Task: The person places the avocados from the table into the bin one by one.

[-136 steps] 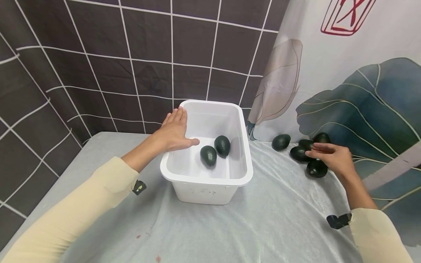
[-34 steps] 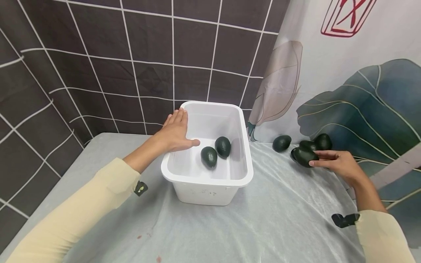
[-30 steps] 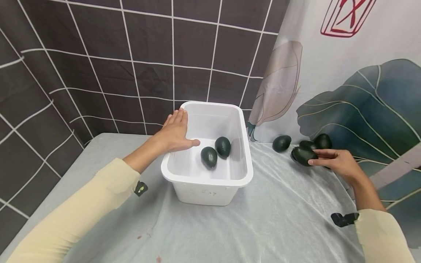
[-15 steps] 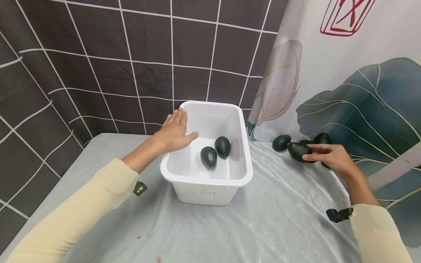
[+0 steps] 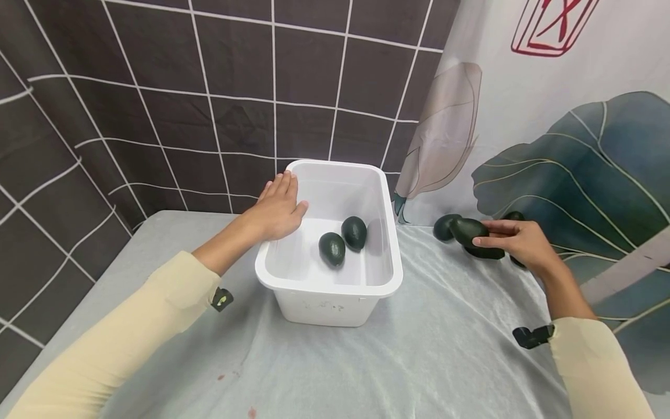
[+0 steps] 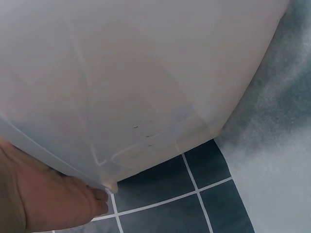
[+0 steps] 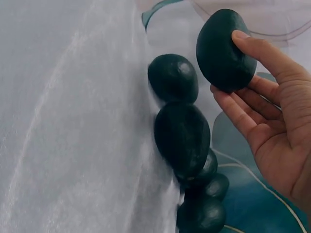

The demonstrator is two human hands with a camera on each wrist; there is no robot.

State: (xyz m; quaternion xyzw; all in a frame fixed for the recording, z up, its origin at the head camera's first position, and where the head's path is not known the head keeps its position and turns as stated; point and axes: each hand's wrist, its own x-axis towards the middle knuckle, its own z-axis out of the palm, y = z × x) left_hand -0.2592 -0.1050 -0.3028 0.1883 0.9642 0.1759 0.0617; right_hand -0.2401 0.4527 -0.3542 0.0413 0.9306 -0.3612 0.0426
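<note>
A white plastic tub (image 5: 330, 305) stands mid-table with two dark green avocados inside, one avocado (image 5: 332, 249) nearer the front and another avocado (image 5: 354, 233) behind it. My left hand (image 5: 275, 212) rests on the tub's left rim with its fingers straight; the left wrist view shows the hand (image 6: 58, 201) against the outer wall. At the right, my right hand (image 5: 515, 241) pinches an avocado (image 7: 223, 51) between thumb and fingers, raised above the others. Beneath it, several more avocados (image 7: 182, 138) lie in a row by the curtain, partly hidden by the hand in the head view.
A grey cloth (image 5: 439, 349) covers the table. Behind it hangs a dark sheet (image 5: 235, 122) with white grid lines. To the right is a white curtain (image 5: 523, 105) printed with large leaves, touching the table's back right edge.
My right hand took hold of an avocado from the group, then lifted it and moved it slightly left and back. The left thumb has drawn in towards the fingers; the tub has stayed put.
</note>
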